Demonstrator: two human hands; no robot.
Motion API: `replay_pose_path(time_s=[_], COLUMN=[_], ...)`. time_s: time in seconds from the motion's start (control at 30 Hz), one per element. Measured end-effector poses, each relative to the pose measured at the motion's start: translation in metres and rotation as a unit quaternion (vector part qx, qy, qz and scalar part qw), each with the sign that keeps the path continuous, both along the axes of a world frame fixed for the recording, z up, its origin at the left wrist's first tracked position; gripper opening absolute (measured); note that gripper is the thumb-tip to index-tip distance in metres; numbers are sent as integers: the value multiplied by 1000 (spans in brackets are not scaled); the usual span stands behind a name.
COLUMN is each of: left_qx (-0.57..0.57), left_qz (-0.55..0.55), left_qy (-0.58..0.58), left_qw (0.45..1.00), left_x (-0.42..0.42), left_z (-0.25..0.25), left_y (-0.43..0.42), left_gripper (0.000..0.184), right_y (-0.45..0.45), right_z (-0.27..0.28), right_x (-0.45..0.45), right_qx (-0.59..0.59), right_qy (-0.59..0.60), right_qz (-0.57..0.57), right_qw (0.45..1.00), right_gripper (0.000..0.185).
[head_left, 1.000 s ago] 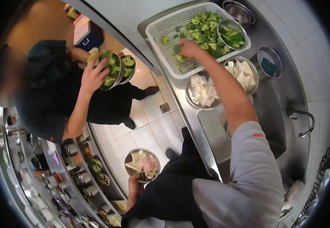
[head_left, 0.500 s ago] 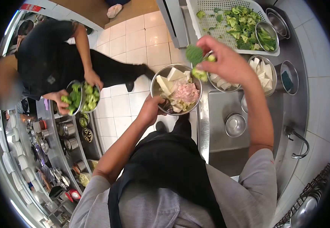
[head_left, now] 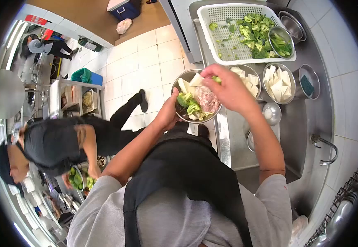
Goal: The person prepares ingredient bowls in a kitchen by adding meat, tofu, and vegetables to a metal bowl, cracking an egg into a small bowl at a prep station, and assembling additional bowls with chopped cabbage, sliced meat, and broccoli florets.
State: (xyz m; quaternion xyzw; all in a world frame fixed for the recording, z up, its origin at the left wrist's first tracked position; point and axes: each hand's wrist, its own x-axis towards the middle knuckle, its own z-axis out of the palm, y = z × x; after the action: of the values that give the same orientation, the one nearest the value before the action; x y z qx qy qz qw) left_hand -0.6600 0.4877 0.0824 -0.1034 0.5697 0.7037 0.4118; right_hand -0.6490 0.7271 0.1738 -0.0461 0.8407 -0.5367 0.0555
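Note:
My left hand (head_left: 168, 110) grips the side of a round metal bowl (head_left: 175, 83), thumb over the rim. In the bowl lie pale white slabs (head_left: 185, 85) that look like tofu, a mound of pink minced meat (head_left: 208, 100), and broccoli florets (head_left: 190, 103) on the near left side. My right hand (head_left: 230, 88) is over the bowl's right edge, fingers pinched, with a small broccoli piece (head_left: 216, 79) showing between them. Part of the bowl's right rim is hidden behind that hand.
On the right counter stand a white perforated basket (head_left: 224, 62) of broccoli, bowls of white pieces (head_left: 278, 84) and a bowl with a green scouring pad (head_left: 306, 87). The sink (head_left: 244, 160) has a tap (head_left: 329, 153). At left, a co-worker (head_left: 59, 142) holds bowls of greens.
My right hand has come down from near the basket to the bowl. Broccoli now lies in the bowl. The co-worker has moved nearer on the left, carrying the bowls of greens.

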Motion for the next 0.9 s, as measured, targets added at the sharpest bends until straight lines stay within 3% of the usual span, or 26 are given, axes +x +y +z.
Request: replay_pose_path(time_s=[0.1,0.13,0.23,0.37,0.53,0.63,0.7,0.83,0.9], left_qx=[5,10,35,125,66,94,93,95,94], left_qz=[-11,-16,10,28,27,-1,6,25,24], left_qy=[-3,-7,-41,-50,-8,-15,-33,-36,-41], left_qw=[1000,1000,999,990,997,995,995,995,994], left_x=[-18,-26,-50,-92,-146,-181,-199,-226,-238], left_z=[-6,-10,-15,-17,-43,-71,-80,-84,-86], left_y=[-5,-10,-16,-27,-72,-109,-126,-145,-149], left_gripper=[64,64,65,70,74,70,70,69,69], right_y=[-24,-20,5,46,68,91,107,139,133], right_z=[-13,-2,17,20,-3,-34,-54,-102,-138], right_x=[-12,-21,-41,-58,-77,-116,-153,-230,-261], right_qx=[69,65,-108,-75,39,160,123,282,340], right_qy=[200,178,84,3,-165,-150,-153,-137,-57], right_qz=[-22,-36,-145,-237,-200,-208,-270,-237,-304], right_qw=[977,981,980,969,965,953,943,920,888], right_gripper=[35,37,32,29,34,39,45,55,54])
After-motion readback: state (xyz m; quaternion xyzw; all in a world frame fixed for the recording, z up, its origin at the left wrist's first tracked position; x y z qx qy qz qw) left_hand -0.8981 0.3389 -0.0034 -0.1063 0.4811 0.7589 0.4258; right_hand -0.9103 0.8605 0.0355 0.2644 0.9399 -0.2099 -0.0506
